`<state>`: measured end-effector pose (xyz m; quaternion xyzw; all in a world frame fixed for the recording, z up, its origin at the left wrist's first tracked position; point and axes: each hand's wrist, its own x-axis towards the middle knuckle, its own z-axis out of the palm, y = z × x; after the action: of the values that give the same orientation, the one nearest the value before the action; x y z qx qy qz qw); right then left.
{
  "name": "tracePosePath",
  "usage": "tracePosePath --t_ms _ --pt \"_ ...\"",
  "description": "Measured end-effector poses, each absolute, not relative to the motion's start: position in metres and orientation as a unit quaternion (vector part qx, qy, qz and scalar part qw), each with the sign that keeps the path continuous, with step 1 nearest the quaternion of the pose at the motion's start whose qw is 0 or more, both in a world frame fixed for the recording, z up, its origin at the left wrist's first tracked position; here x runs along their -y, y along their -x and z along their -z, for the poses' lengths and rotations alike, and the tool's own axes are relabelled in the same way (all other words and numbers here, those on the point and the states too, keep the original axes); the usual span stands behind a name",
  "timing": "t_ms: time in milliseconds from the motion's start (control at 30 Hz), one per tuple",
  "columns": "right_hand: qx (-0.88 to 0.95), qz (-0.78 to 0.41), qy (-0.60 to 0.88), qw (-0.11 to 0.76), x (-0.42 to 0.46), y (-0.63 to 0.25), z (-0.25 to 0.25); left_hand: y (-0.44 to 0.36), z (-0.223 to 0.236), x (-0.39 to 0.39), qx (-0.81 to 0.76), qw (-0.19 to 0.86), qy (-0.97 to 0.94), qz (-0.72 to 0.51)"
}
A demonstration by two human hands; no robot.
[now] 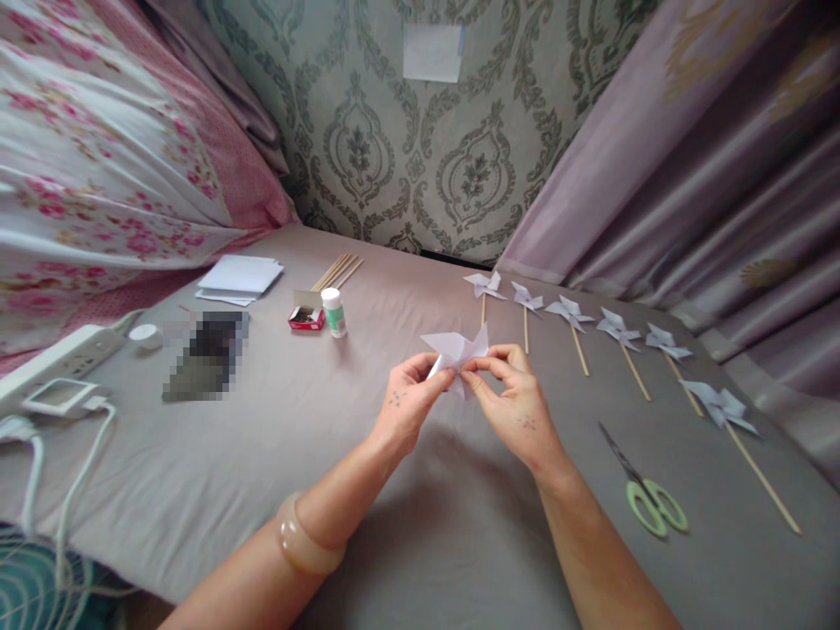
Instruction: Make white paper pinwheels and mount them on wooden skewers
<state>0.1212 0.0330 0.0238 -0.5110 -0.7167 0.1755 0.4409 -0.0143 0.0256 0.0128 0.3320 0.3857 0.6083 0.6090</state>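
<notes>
A white folded paper pinwheel (454,346) is held up above the cloth-covered surface, between both hands. My left hand (415,395) grips its left side, thumb towards the middle. With thumb and index finger pinched at the pinwheel's centre, my right hand (515,398) meets it from the other side. Whether a pin sits in that pinch is too small to make out. Beyond the hands stand a white and green glue bottle (334,313) and a small red open box (306,316) with small dark items inside. Several wooden sticks (338,270) lie behind them.
Several finished pinwheels on sticks (618,329) lie in a row at the right. Scissors with green handles (647,494) rest nearer me. At the left are stacked white paper (240,278), a pixelated dark flat object (208,354), a round white lid (145,337) and a power strip (62,363) with cables.
</notes>
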Motion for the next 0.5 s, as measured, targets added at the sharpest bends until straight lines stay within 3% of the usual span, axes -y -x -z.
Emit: tracePosePath --t_ms 500 --pt "0.671 -0.242 0.520 0.470 -0.0387 -0.1202 -0.0180 0.0164 -0.0120 -0.0253 -0.423 0.540 -0.422 -0.592"
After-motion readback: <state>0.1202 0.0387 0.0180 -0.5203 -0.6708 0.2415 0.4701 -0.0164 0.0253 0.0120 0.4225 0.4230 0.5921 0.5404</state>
